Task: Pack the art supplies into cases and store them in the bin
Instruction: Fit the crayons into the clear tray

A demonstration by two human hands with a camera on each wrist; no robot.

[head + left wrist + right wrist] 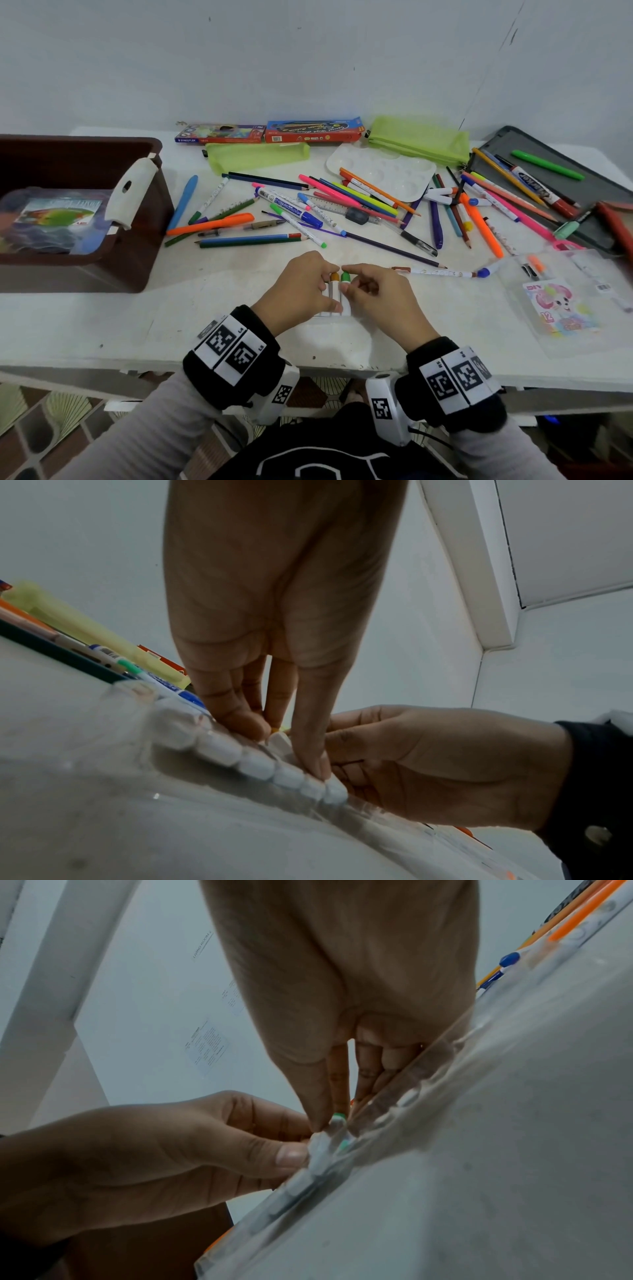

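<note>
Two short markers are held side by side near the front edge of the desk (212,318), between both hands. The left hand (296,289) is curled around the marker with the orange cap (334,277), and its thumb is laid on the white barrels. The green-capped marker (345,276) is pinched by the right hand (376,294) with bent fingers. In the wrist views, a clear ribbed tray (219,746) is seen under the fingers, and the white barrels lie in its grooves. Many loose pens and pencils (342,205) are spread across the middle of the desk. Behind them two green mesh pouches (257,156) and a white palette (383,171) are placed. At the left a brown bin (137,240) stands, with a clear pack already inside. At the right a dark open case (548,181) with some markers is seen.
</note>
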